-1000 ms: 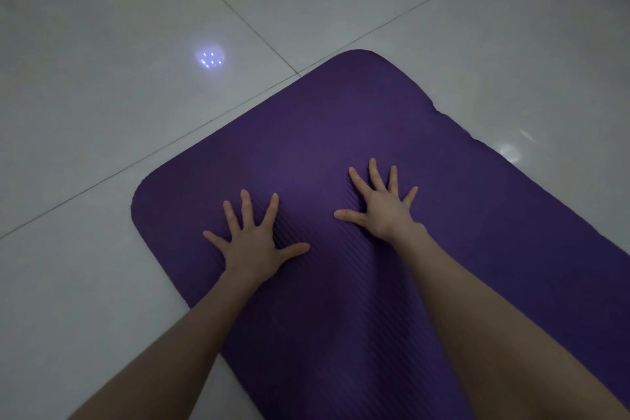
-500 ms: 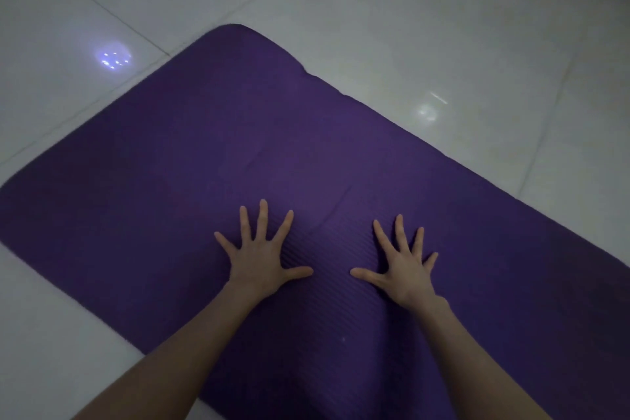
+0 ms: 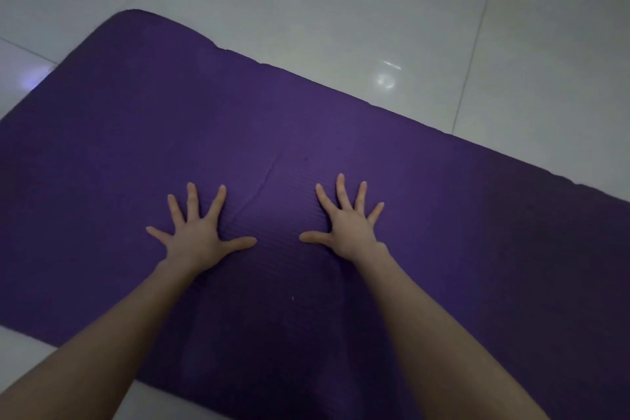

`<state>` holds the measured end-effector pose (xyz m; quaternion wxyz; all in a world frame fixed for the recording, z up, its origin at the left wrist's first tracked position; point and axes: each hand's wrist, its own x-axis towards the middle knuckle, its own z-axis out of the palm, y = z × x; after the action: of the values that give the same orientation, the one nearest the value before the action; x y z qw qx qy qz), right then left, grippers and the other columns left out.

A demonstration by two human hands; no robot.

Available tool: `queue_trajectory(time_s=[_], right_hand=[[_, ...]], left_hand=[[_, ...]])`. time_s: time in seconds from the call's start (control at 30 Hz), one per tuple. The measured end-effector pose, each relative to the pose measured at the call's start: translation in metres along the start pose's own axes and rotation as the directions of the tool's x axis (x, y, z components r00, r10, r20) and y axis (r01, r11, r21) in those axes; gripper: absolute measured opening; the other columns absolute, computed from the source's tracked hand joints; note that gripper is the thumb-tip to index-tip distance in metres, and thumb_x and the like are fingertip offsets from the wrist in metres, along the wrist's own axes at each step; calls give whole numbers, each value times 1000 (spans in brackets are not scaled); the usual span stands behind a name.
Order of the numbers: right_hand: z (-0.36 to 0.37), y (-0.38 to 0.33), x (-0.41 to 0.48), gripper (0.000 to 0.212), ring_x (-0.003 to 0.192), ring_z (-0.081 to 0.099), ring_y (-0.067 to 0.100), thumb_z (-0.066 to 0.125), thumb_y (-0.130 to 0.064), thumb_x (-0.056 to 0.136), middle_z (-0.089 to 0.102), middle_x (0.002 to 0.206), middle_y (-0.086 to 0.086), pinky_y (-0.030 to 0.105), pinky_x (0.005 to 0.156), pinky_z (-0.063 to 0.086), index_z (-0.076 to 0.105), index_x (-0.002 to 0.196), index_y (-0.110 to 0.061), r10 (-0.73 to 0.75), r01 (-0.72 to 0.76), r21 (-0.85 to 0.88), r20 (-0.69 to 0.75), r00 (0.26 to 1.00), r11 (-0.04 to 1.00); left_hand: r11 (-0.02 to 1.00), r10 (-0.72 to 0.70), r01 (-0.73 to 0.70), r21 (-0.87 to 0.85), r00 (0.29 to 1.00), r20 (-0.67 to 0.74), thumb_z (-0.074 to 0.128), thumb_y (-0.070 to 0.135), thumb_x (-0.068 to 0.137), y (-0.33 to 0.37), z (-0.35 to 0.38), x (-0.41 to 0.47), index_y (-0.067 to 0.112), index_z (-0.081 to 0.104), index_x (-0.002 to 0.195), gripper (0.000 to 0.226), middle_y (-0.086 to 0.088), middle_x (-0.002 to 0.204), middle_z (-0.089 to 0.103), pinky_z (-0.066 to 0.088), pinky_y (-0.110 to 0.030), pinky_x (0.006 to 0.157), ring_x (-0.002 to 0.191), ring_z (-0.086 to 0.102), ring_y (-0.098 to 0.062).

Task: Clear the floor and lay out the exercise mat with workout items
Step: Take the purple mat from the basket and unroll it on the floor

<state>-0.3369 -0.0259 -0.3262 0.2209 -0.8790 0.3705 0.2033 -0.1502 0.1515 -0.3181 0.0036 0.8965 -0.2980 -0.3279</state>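
We seem to be in a room at home. The floor (image 3: 341, 10) is made of big, shiny, pale tiles with thin lines between them. A soft purple mat (image 3: 136, 133) lies flat on it.

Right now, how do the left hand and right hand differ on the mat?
The left hand lies nearer the mat's rounded end; the right hand lies further along it. The right hand reaches slightly further forward than the left hand. Shared: both press flat on the mat, fingers spread, thumbs pointing toward each other.
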Motion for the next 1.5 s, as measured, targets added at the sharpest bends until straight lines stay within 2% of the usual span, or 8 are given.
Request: queue_trajectory(time_s=[0.1,0.17,0.3,0.4,0.67,1.2,1.4,1.5], right_hand=[[1,12,-11,105,139,-27,37,49,-79,70,-27,155,-3,72,104,-11,-8,148,-39,-15,16,36,-34,999,999],[7,31,-31,107,140,-26,35,50,-81,68,-28,155,-4,69,105,-11,-9,148,-41,31,-23,92,-85,996,995],[30,109,-106,110,140,-27,37,51,-84,61,-30,154,-5,68,107,-8,-10,145,-47,287,-265,166,-127,950,950],[40,153,-146,112,140,-28,36,46,-88,56,-29,155,-4,68,107,-7,-9,145,-48,411,-385,206,-98,907,900],[42,158,-143,111,136,-33,38,44,-89,59,-31,154,-3,69,102,-13,-10,145,-46,394,-367,226,-86,915,902],[33,122,-116,111,135,-35,39,46,-85,65,-34,152,1,72,102,-16,-15,146,-40,357,-328,272,-64,932,905],[52,169,-170,118,135,-36,37,47,-91,53,-36,151,-4,69,102,-15,-16,143,-48,479,-446,289,-54,876,847],[58,178,-182,118,134,-37,37,46,-92,51,-37,151,-4,69,101,-16,-17,141,-50,495,-461,300,-45,868,835]], left_hand=[[1000,-3,3,-27,1000,11,45,90,41,17,2,-5,51,-13,142,123,0,154,-29,1,-75,102,141,-24,-34],[998,67,-67,16,998,4,50,88,49,36,15,-15,50,-14,141,119,0,153,-31,1,-74,102,140,-25,-33],[933,313,-321,166,947,71,48,89,53,99,59,-42,51,-30,132,117,1,150,-37,1,-75,100,138,-29,-33],[912,348,-361,194,932,97,44,92,50,127,76,-48,53,-37,124,117,2,146,-43,-3,-77,98,136,-34,-34],[930,314,-328,167,943,109,38,94,38,131,67,-41,57,-30,127,117,4,149,-39,-4,-76,98,137,-32,-32],[949,250,-271,159,958,141,49,89,35,122,30,-19,53,-12,141,127,4,153,-30,-1,-74,102,141,-25,-31],[881,379,-421,217,902,208,54,88,47,158,72,-57,53,-32,127,123,1,147,-41,1,-76,99,137,-31,-35],[873,372,-426,236,897,239,57,86,49,171,81,-63,52,-33,126,123,0,145,-44,0,-77,98,135,-33,-38]])
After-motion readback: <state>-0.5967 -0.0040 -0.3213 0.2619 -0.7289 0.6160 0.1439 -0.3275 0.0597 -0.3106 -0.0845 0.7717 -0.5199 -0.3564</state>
